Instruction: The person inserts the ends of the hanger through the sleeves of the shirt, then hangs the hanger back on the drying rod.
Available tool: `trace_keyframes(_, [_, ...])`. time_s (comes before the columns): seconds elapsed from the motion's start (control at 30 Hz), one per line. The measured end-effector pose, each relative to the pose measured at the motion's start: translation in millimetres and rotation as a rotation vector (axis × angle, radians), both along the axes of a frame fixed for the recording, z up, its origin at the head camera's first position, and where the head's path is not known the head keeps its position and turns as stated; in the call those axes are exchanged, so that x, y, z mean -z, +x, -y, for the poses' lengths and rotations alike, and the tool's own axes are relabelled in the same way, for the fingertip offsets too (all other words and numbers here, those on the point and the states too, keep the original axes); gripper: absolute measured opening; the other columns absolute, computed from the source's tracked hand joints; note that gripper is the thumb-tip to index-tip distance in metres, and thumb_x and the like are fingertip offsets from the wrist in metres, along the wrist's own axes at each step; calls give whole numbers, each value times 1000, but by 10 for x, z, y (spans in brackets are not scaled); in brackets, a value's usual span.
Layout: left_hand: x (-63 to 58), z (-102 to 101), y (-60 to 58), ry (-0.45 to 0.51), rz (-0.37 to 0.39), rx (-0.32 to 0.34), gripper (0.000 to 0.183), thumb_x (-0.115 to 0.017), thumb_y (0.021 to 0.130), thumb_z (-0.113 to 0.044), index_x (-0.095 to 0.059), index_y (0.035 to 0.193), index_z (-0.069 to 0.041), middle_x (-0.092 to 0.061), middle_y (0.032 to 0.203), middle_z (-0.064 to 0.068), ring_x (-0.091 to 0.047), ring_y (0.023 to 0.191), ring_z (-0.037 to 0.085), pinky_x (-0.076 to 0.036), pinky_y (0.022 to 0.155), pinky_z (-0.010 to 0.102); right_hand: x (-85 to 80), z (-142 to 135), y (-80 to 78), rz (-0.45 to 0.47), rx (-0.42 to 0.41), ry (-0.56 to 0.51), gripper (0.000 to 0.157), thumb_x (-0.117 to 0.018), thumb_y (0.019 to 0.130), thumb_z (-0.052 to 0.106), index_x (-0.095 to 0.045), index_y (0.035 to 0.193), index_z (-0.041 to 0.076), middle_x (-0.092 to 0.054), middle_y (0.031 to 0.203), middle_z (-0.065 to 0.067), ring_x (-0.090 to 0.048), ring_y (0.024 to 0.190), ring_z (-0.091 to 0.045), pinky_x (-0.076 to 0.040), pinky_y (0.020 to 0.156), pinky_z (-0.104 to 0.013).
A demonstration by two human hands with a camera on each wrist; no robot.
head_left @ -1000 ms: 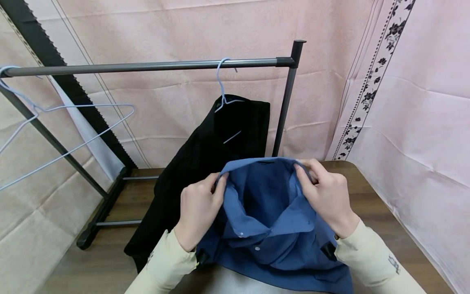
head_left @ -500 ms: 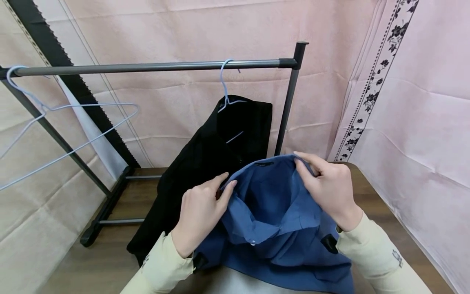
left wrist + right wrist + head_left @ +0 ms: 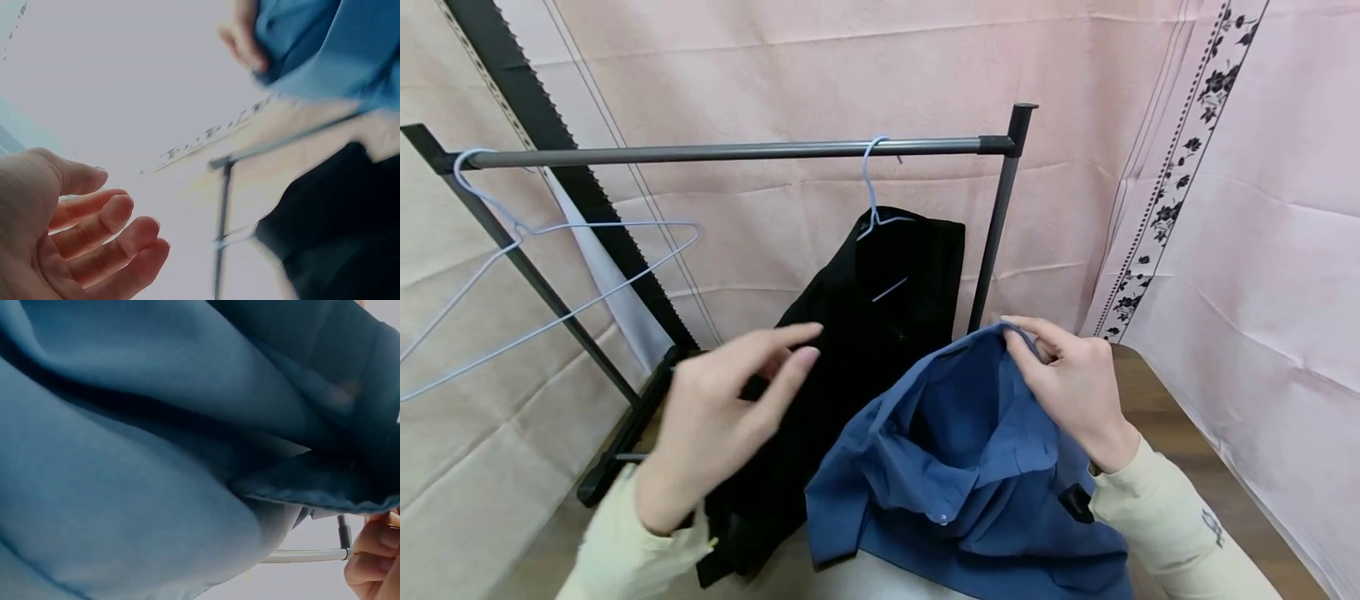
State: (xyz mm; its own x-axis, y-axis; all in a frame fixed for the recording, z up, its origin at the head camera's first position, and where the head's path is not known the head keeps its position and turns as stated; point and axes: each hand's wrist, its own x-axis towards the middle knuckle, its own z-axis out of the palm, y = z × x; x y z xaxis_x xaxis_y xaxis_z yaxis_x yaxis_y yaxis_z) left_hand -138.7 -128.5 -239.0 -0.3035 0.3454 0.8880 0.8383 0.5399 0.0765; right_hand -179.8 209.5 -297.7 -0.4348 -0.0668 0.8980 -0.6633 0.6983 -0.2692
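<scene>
A blue collared shirt (image 3: 970, 492) hangs in front of me, its neck opening facing up. My right hand (image 3: 1071, 383) pinches the right side of its collar between thumb and fingers. Off to the left, my left hand (image 3: 722, 417) is in the air with nothing in it, thumb and fingers apart and loosely bent. The left wrist view shows that same left hand (image 3: 94, 231) relaxed and away from the cloth. In the right wrist view the shirt (image 3: 137, 487) fills most of the frame, with right-hand fingers (image 3: 375, 556) at its edge.
A dark clothes rack (image 3: 737, 152) spans the back. On its rail hang an unfilled light-blue wire hanger (image 3: 602, 223) at left and a black garment (image 3: 827, 367) on another blue hanger (image 3: 871, 187). Below is a wooden tabletop (image 3: 1138, 400); pink curtains (image 3: 760, 75) surround it.
My left hand has let go of the collar's left side and moved left. That side of the shirt has sagged. The right hand keeps its hold, and the view has shifted slightly.
</scene>
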Motion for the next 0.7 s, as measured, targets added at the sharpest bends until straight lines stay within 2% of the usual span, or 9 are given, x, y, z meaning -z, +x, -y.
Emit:
trace_keyframes(0.1, [-259, 160, 45, -19, -99, -44, 38, -54, 105, -37, -76, 113, -6, -68, 77, -2, -60, 66, 8, -46, 61, 20, -6, -5, 4, 7, 5, -6, 22, -77, 81, -6, -79, 101, 4, -23, 51, 16, -16, 43, 1, -14, 41, -20])
trace_keyframes(0.23, [-521, 407, 9, -6, -156, -128, 42, -56, 103, -40, -76, 113, -5, -69, 78, 5, -59, 69, 15, -41, 72, 15, -4, -25, 5, 12, 19, -12, 21, -77, 82, -6, -79, 101, 3, -23, 51, 16, -16, 42, 1, -15, 40, -20])
trace_keyframes(0.37, [-676, 752, -91, -19, -144, -289, 42, -60, 100, -41, -74, 119, -6, -69, 83, 12, -62, 75, 26, -33, 79, 7, 6, -52, -7, 12, 32, -11, 21, -76, 82, -6, -79, 100, 3, -23, 51, 17, -17, 42, 2, -14, 41, -20])
trace_keyframes(0.47, [-727, 1086, -184, -25, -81, -436, 40, -67, 97, -33, -70, 126, -6, -68, 94, 19, -62, 86, 35, -27, 79, 6, 14, -73, -23, 19, 36, -7, 21, -76, 82, -5, -79, 101, 3, -23, 52, 18, -16, 42, 2, -14, 40, -20])
trace_keyframes(0.5, [-724, 1214, -228, -12, -57, -475, 40, -69, 96, -30, -68, 128, -6, -67, 97, 21, -63, 91, 27, -26, 80, 6, 16, -80, -30, 24, 38, -6, 21, -76, 83, -5, -79, 102, 3, -23, 52, 18, -16, 42, 3, -14, 40, -20])
trace_keyframes(0.57, [-704, 1480, -324, 53, 18, -539, 42, -72, 95, -23, -65, 132, -5, -67, 101, 9, -60, 97, 9, -27, 85, 8, 18, -90, -44, 32, 41, -1, 21, -76, 84, -4, -79, 103, 4, -23, 51, 18, -16, 42, 4, -14, 40, -20])
trace_keyframes(0.63, [-659, 1753, -421, 129, 114, -594, 45, -71, 95, -20, -61, 136, -5, -60, 104, -10, -49, 99, -8, -28, 93, 12, 19, -101, -59, 38, 44, 4, 21, -75, 84, -4, -79, 103, 4, -23, 51, 19, -16, 42, 5, -15, 40, -21])
trace_keyframes(0.7, [-597, 2010, -515, 202, 229, -649, 49, -67, 98, -20, -55, 142, -4, -59, 116, -7, -39, 107, -13, -26, 105, 20, 24, -112, -76, 43, 44, 6, 21, -75, 85, -3, -79, 104, 5, -23, 51, 18, -16, 43, 4, -15, 40, -21])
